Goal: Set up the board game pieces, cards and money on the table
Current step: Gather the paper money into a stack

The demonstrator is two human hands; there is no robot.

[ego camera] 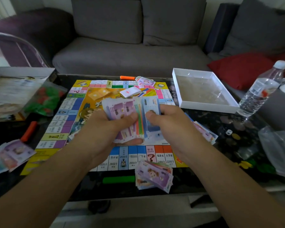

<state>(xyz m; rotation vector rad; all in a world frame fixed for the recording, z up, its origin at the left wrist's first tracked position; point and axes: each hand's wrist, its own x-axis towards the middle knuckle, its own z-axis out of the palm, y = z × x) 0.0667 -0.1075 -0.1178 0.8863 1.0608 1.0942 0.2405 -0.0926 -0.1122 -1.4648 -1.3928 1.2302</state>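
The colourful game board lies flat on the dark table. Over its middle my left hand grips a thick fanned stack of play money, thumb on top. My right hand pinches a blue note at the right side of that stack. Separate money piles lie at the near edge, the left edge, the right edge and the far edge. A white card deck and an orange card deck sit on the board.
A white box tray stands at the back right, the box lid with papers at the left beside a bag of red and green pieces. A water bottle, a plastic bag, a die, orange bars and a green bar lie around.
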